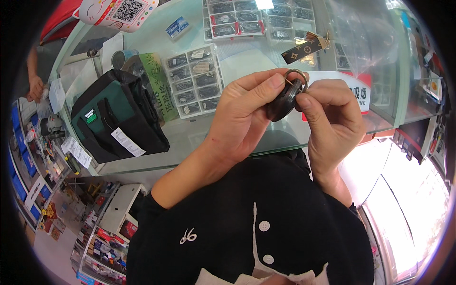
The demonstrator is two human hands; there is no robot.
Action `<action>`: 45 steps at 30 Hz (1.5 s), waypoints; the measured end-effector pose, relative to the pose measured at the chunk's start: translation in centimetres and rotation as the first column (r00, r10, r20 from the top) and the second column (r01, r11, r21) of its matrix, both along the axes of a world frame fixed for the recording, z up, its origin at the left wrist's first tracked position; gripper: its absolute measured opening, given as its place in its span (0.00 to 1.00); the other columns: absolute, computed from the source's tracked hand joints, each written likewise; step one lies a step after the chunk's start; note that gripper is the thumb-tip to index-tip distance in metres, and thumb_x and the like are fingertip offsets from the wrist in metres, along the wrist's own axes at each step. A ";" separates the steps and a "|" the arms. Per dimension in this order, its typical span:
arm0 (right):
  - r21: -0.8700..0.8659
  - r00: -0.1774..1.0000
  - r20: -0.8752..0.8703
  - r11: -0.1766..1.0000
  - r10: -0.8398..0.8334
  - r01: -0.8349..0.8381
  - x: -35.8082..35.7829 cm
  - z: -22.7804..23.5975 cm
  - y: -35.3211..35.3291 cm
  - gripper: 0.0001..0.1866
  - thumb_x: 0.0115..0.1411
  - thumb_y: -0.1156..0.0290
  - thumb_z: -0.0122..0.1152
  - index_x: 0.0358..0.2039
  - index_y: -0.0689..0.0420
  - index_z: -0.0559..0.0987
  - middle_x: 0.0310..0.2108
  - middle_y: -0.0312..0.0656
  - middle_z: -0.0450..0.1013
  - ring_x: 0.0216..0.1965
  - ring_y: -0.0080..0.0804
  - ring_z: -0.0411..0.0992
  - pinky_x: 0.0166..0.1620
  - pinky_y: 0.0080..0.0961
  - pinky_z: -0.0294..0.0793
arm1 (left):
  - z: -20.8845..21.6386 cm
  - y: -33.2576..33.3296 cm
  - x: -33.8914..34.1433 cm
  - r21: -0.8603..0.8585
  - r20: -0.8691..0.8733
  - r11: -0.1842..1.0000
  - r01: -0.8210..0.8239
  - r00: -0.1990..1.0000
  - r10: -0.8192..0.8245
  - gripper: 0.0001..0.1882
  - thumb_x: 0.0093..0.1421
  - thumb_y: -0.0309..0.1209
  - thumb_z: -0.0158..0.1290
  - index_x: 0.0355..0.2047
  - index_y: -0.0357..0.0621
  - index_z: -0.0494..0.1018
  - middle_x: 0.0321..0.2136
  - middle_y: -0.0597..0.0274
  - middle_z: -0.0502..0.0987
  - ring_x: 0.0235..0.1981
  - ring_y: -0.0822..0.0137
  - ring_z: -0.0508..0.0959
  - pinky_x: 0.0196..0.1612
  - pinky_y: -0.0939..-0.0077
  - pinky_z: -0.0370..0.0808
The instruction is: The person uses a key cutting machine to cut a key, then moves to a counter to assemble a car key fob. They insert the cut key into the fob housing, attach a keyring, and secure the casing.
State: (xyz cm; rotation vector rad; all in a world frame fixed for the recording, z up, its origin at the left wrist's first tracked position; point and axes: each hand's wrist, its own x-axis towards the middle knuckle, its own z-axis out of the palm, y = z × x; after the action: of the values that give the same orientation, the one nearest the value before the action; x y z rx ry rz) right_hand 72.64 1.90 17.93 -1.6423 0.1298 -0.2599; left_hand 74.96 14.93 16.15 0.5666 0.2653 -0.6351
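Above the glass counter, my left hand grips a glossy black key fob between thumb and fingers. A metal split ring stands up from the fob's top end. My right hand is closed at the fob's right side, thumb and forefinger pinched by the ring; whether a small piece sits between those fingertips is hidden. Beyond my hands lies a brown patterned strap keychain with a gold clasp.
A dark green and black bag with paper tags stands on the counter at left. Trays of key fobs show farther back, near a red and white sign and a blue card. At far left is another person's hand.
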 end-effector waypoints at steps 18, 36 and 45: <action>0.311 0.988 -0.151 0.950 0.038 0.011 0.1 0.3 -0.4 0.09 0.48 0.82 0.63 0.29 0.63 0.71 0.28 0.37 0.71 0.30 0.19 0.69 0.34 0.14 0.68 | 0.1 0.1 -0.2 0.028 0.041 1.000 0.002 0.999 -0.003 0.13 0.61 0.30 0.44 0.41 0.34 0.70 0.44 0.50 0.71 0.45 0.65 0.71 0.52 0.70 0.65; 0.073 0.997 -0.036 0.995 0.073 -0.070 -0.3 0.1 -0.1 0.09 0.47 0.84 0.62 0.30 0.65 0.74 0.31 0.41 0.70 0.32 0.24 0.70 0.38 0.18 0.72 | 0.1 0.2 -0.2 0.103 0.078 0.991 -0.082 0.994 0.074 0.11 0.61 0.31 0.45 0.39 0.36 0.72 0.42 0.51 0.73 0.41 0.69 0.73 0.48 0.75 0.68; 0.030 0.999 0.006 0.998 0.053 -0.053 -0.6 0.3 0.2 0.10 0.47 0.90 0.56 0.31 0.66 0.73 0.32 0.41 0.68 0.35 0.26 0.67 0.40 0.19 0.68 | -0.1 0.2 -0.3 0.068 0.087 0.994 -0.081 0.993 0.075 0.12 0.61 0.31 0.46 0.39 0.36 0.72 0.42 0.49 0.72 0.41 0.69 0.73 0.48 0.76 0.68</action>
State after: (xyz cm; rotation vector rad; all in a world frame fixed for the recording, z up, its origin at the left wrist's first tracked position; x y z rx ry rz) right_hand 72.05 2.09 18.20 -1.6128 0.0857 -0.2204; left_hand 74.62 15.13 16.01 0.6466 0.2304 -0.5260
